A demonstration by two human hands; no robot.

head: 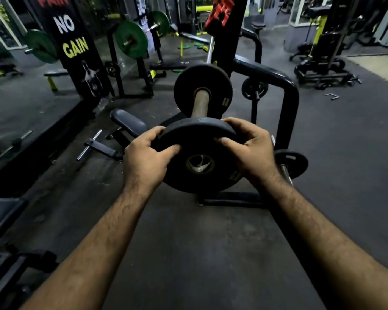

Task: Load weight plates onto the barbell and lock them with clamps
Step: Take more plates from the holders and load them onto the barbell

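A black weight plate (199, 180) is held upright at the near end of the barbell sleeve (199, 104). My left hand (146, 157) grips its upper left rim, and my right hand (249, 148) grips its upper right rim. Through the plate's centre hole, metal shows. Further along the sleeve sits another black plate (188, 86), pushed up against the rack. No clamp is visible on the sleeve.
A black curved rack frame (287, 95) stands to the right, with small plates (254, 88) stored on its pegs and another small plate (293, 162) low down. A padded bench (128, 121) lies to the left. Green-plated barbells (131, 39) rest on racks behind.
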